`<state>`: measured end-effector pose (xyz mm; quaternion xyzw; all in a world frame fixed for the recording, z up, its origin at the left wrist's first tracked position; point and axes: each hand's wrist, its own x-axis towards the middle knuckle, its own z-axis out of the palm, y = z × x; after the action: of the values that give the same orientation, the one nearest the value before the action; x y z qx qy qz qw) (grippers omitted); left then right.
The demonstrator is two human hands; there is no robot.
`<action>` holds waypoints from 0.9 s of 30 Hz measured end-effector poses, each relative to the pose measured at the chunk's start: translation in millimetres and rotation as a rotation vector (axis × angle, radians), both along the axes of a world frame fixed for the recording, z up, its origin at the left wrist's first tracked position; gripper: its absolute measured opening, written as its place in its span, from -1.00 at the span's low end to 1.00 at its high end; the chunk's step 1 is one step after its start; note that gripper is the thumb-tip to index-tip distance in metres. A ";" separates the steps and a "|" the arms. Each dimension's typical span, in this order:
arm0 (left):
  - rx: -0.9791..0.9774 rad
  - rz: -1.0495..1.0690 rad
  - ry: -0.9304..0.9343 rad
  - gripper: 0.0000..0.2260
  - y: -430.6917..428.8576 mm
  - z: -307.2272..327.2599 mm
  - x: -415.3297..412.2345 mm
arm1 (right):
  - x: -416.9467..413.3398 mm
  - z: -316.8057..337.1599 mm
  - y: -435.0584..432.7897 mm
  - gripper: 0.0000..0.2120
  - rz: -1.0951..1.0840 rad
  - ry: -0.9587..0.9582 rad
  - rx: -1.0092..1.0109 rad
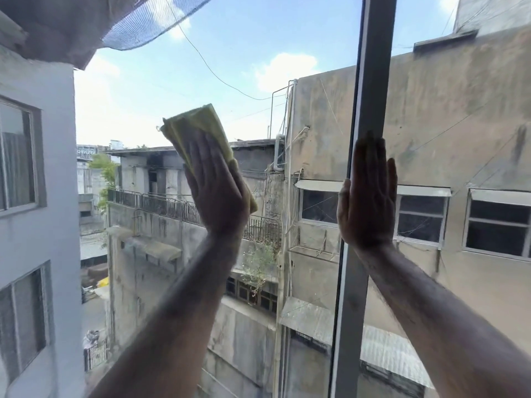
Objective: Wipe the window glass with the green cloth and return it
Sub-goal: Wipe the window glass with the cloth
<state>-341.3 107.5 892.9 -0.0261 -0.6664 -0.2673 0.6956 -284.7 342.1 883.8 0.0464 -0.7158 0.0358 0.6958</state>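
Observation:
A folded yellow-green cloth point(198, 127) lies flat against the window glass point(149, 90), a little left of centre. My left hand point(217, 185) presses it to the pane with the palm flat and fingers together; the cloth sticks out above the fingertips and below the palm on the right. My right hand point(369, 196) rests flat on the grey vertical window frame point(373, 67), fingers pointing up, holding nothing.
Through the glass I see weathered concrete buildings, a railed rooftop, hanging cables and blue sky. A pale wall with windows fills the left side. A second pane point(459, 124) lies right of the frame. Dark netting hangs at the top left.

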 end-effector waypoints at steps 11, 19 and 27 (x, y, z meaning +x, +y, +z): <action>-0.276 0.048 -0.055 -0.51 -111.5 -28.1 -3.6 | 0.8 -0.5 -2.6 -0.34 0.009 0.011 -0.005; -0.554 -0.052 0.085 -0.55 -0.8 -22.7 7.7 | -1.1 -1.3 -1.3 -0.37 0.009 0.000 -0.005; -0.320 -0.014 -0.025 -0.51 -109.1 -42.2 -6.3 | -0.7 -0.5 -0.8 -0.35 0.006 -0.016 -0.002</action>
<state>-347.6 -1.6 850.7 -0.1382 -0.7088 -0.1628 0.6723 -285.4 341.3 883.3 0.0477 -0.7212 0.0389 0.6900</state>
